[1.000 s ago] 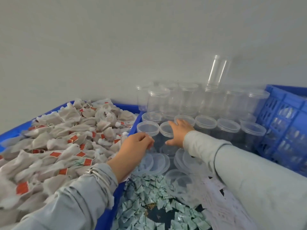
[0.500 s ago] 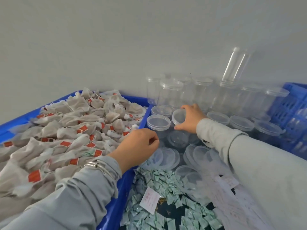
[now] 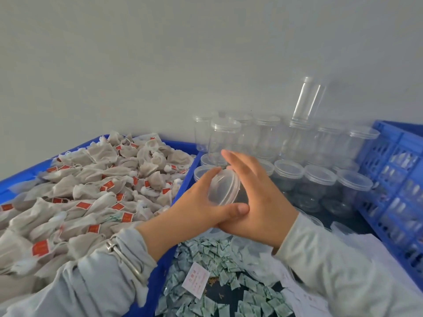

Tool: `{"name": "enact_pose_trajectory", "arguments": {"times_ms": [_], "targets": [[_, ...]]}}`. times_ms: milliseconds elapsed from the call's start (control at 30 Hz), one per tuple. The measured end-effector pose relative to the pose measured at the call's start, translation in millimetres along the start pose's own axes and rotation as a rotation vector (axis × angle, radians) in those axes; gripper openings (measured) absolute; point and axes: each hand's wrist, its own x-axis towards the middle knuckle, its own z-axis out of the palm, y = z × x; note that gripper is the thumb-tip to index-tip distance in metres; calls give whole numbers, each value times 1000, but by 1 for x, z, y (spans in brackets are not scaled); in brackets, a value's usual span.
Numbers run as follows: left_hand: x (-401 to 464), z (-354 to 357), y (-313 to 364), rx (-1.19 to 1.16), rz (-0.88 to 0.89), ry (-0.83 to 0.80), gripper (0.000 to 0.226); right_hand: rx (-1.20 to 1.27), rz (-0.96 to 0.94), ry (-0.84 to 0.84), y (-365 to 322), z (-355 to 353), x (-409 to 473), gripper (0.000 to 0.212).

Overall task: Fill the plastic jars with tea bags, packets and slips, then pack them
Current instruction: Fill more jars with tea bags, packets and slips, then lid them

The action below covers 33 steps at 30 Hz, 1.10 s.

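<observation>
A clear plastic jar [image 3: 225, 191] with its lid on is tilted on its side between my two hands, lifted above the right crate. My left hand [image 3: 201, 207] grips the lid end with thumb and fingers. My right hand [image 3: 256, 197] wraps around the jar's body from the right. Tea bags [image 3: 91, 193] with red tags fill the left blue crate [image 3: 180, 193]. Small green packets [image 3: 206, 259] and white paper slips [image 3: 196, 280] lie in the near part of the right crate.
Rows of clear lidded jars [image 3: 320, 179] stand in the far part of the right blue crate [image 3: 393, 179], a second tier [image 3: 267, 133] stacked behind them against the grey wall. One jar [image 3: 309, 99] leans on top. Loose lids [image 3: 341, 227] lie near my right sleeve.
My right hand has lifted a jar out of the rows and brought it back toward me. My left hand has come up from the loose lids and closed on the jar's lid end.
</observation>
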Motion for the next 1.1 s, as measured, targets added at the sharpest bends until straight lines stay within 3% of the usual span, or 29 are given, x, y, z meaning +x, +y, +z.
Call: {"name": "enact_pose_trajectory", "arguments": {"times_ms": [67,167,233,300,367,467,600,767,900,1000,1100], "targets": [[-6,-3,0,33,14,-20,114,128,117,-23,2,0,-10,115],[-13,-7,-3,133,78,-22,106,240,350,-219,14,2,-29,127],[-16,-5,-6,212,116,-45,101,277,404,-302,17,7,-41,116],[-18,3,-8,235,108,-70,98,300,430,-245,16,15,-49,99],[-17,12,-10,213,74,-15,99,118,386,-93,15,25,-55,89],[-13,21,-11,92,-32,107,96,-305,299,210,16,41,-59,89],[-12,25,-10,23,-110,104,84,-466,291,427,19,61,-68,92],[-14,30,-8,41,-185,25,80,-471,274,513,28,74,-84,85],[-14,37,-8,-56,-276,-5,100,-557,231,497,33,73,-91,71],[-15,39,1,-264,-432,-26,113,-670,229,490,34,75,-94,64],[-15,40,4,-504,-580,-74,112,-744,207,498,35,77,-96,53]]}}
